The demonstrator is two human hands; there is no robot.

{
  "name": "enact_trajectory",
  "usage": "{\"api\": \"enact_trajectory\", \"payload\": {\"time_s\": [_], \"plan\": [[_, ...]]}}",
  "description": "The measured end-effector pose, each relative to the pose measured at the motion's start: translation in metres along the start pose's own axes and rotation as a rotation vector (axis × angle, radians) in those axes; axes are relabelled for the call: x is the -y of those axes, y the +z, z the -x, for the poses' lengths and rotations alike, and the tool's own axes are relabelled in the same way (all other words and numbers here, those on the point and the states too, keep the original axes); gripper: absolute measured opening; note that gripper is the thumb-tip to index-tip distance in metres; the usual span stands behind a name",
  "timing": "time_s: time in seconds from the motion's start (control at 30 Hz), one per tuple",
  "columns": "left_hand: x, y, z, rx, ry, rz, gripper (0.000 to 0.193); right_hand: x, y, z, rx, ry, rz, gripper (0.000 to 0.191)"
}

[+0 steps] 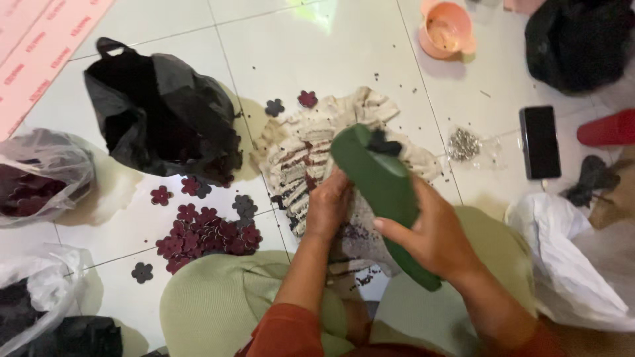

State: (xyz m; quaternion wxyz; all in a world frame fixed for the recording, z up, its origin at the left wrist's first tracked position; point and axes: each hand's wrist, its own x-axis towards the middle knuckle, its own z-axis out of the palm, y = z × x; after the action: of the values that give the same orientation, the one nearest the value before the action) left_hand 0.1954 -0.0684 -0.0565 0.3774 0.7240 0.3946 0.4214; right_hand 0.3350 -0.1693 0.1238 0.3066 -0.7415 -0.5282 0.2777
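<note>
Green and smooth, the long tool (387, 198) sits gripped in my right hand (433, 238), fingers wrapped round its lower half, its upper end carrying a small dark piece (383, 142) and tilted over the stained cloth (311, 152). My left hand (329, 206) is curled and pressed down on that cloth just beside the tool; I cannot tell whether its fingers pinch anything underneath.

I take the cloth as my landmark. The main risk I judge is the dark piece sliding off the tool's tip — it looks only loosely perched, and a tilt of my wrist would drop it among the tiny dark crumbs scattered on the cloth. A second risk: the cloth bunches under my left hand, and a tug could drag it over the pile of maroon flower cut-outs (205, 235) lying just left of it and scatter them.

Room is tight. Left of the cloth, beyond the cut-outs, a black plastic bag (159, 116) slumps open; right of it lie a heap of small metal studs (463, 143) and a phone (540, 141) — a swing of the tool that way could hit either. Above the cloth the white tiled floor (331, 46) runs open toward a pink bowl (446, 30), well apart. My knees close off the near side.
</note>
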Motion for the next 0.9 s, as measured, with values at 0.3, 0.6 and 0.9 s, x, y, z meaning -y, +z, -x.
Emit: {"api": "enact_trajectory", "payload": {"time_s": [0.3, 0.6, 0.9], "plan": [[-0.006, -0.007, -0.001, 0.056, -0.006, -0.015, 0.038, 0.003, -0.018, 0.033, -0.104, -0.057, -0.311, 0.090], [-0.011, -0.011, 0.002, 0.022, -0.019, -0.025, 0.032, -0.012, -0.006, 0.015, -0.028, 0.161, -0.012, 0.071], [-0.013, -0.011, -0.003, 0.020, 0.017, 0.013, 0.032, 0.015, 0.004, 0.007, -0.313, -0.436, 0.979, 0.111]]}}
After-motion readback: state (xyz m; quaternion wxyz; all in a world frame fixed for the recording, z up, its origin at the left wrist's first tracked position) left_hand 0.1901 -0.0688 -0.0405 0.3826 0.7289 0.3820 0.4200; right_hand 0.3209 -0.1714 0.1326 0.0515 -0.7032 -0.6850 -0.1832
